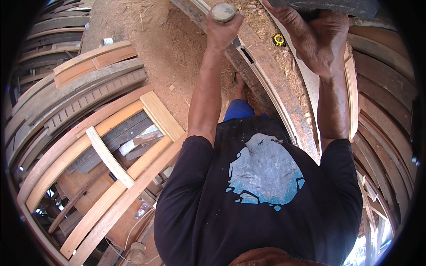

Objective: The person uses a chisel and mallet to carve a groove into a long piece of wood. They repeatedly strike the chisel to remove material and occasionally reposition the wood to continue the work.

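Observation:
At the top middle my left hand (220, 35) is closed round a tool with a round, worn wooden handle (223, 12), seen end-on; its far end is hidden below the hand. My right hand (317, 42), at the upper right, grips under a dark, heavy-looking block (339, 6), cut off by the picture's edge, so its kind does not show. Below and between the hands runs a long piece of wood (266, 84) with a dark narrow slot (245, 55) cut into it, close to my left hand.
A yellow and black tape measure (278, 40) lies among wood shavings right of the slotted wood. A light wooden frame (153, 108) stands at the left, near stacked timbers (88, 84). Dark planks (381, 75) line the right side. Sawdust covers the ground (168, 48).

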A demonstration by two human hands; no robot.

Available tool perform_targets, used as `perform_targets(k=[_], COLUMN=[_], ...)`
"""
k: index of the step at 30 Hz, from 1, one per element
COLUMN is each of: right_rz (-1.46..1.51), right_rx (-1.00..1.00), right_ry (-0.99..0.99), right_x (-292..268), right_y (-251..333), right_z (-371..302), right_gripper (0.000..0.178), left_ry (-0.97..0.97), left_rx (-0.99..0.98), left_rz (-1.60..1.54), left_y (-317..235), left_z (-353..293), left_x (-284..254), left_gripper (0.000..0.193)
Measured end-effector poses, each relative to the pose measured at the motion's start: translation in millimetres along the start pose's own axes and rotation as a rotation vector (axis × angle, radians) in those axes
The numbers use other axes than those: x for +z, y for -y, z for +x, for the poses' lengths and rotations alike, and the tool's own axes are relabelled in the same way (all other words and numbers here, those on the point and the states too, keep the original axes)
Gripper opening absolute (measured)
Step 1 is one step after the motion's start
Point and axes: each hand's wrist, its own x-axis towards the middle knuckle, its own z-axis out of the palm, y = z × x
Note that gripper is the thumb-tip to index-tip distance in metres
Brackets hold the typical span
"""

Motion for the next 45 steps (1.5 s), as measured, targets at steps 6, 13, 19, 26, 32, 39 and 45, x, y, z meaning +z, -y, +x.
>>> perform_targets(k=[6,13,19,26,32,39,45], right_rz=[-0.053,-0.105,-0.117,-0.208,-0.559,-0.683,-0.642], right_rx=[0.018,0.018,-0.013,-0.193,0.005,-0.112,-0.130], right_ry=[0.007,0.016,-0.001,-0.011,0.249,0.318,0.189], right_x=[1.9,0.1,3.8,-1.6,11.6,0.5,-4.4], right_y=[6.4,9.3,10.3,8.2,-8.0,-16.4,-42.9], right_z=[2.3,1.9,4.6,12.6,23.6,25.7,29.7], right_gripper=[0.034,0.035,0.037,0.035,0.026,0.025,0.025], left_ry=[0.006,0.007,0.031,-0.227,-0.112,-0.101,-0.095], left_rx=[0.004,-0.024,0.074,-0.052,0.062,0.105,0.014], left_rz=[0.035,0.093,0.165,0.007,0.143,0.177,0.078], left_y=[9.9,8.0,20.4,30.1,28.7,15.2,5.1], left_z=[2.5,5.1,11.3,11.0,6.1,-8.7,-4.0], left_x=[-7.3,-6.5,-7.0,-15.8,-18.6,7.3,13.8], left_gripper=[0.011,0.010,0.010,0.013,0.013,0.020,0.019])
